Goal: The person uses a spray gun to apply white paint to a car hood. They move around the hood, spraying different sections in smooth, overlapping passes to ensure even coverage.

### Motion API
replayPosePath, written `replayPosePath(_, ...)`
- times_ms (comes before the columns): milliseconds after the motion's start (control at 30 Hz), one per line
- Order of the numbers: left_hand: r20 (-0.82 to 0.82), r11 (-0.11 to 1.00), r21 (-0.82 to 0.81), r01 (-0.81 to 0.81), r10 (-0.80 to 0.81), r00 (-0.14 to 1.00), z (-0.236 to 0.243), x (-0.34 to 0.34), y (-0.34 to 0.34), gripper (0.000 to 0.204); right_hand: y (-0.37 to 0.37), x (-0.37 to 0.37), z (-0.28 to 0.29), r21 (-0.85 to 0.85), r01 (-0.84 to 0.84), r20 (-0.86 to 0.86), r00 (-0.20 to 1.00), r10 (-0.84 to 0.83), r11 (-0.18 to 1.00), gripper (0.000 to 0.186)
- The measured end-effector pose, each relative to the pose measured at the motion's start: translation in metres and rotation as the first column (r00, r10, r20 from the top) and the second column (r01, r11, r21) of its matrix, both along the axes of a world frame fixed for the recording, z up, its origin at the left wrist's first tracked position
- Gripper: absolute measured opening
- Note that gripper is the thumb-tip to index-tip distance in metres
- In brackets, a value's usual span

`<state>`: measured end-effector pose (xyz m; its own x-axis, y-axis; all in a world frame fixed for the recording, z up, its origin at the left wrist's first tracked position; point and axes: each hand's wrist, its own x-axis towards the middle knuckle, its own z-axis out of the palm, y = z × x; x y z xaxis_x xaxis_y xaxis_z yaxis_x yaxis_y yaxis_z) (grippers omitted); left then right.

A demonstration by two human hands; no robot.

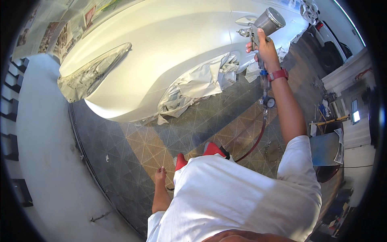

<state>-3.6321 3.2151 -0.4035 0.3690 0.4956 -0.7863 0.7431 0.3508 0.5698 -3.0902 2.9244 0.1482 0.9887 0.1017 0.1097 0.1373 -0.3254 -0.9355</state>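
Observation:
My right hand (266, 50) grips a metal spray gun (254, 36) with a silver cup (270, 20) on top, held before the side of a white car body (181, 32). Below the grip hang a clear fitting with a round gauge (270, 102) and a dark red hose (256, 141). Crumpled masking paper (201, 80) covers the wheel opening, and another masked patch (92, 72) is on the car's front end. My left hand (160, 174) hangs low beside my white shirt, fingers loosely apart, with nothing visible in it.
A pale wall (40, 129) curves along the left. Patterned floor tiles (145, 141) lie under my red shoes (211, 149). At right stand a blue-grey panel (324, 149) and cluttered shelving (330, 115). Another vehicle (330, 44) is behind at upper right.

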Motion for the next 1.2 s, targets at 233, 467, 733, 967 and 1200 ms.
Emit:
replayPosePath(233, 0.199, 0.915, 0.249, 0.319, -0.37, 0.907, 0.032, 0.071, -0.014, 0.054, -0.031, 0.072, 0.011, -0.063, 0.165, 0.143, 0.977, -0.155, 0.984, 0.066)
replayPosePath(467, 0.588, 0.792, 0.391, 0.469, -0.607, 0.535, 0.271, 0.278, -0.064, 0.053, -0.001, 0.047, 0.021, -0.001, 0.09, 0.107, 0.99, -0.089, 0.996, 0.066)
replayPosePath(733, 0.947, 0.811, 0.041, 0.584, -0.218, 0.236, 0.432, 0.38, -0.107, 0.043, 0.08, -0.048, 0.006, 0.097, -0.2, -0.003, 0.979, 0.202, 0.975, 0.062)
replayPosePath(967, 0.972, 0.86, -0.094, 0.502, -0.029, 0.233, 0.413, 0.351, -0.07, 0.025, 0.148, -0.109, -0.005, 0.088, -0.461, 0.018, 0.887, 0.461, 0.883, 0.061)
replayPosePath(1200, 0.976, 0.963, -0.021, 0.269, -0.038, 0.215, 0.408, 0.338, -0.062, 0.021, 0.171, -0.119, 0.003, 0.222, -0.572, -0.039, 0.804, 0.594, 0.79, 0.066)
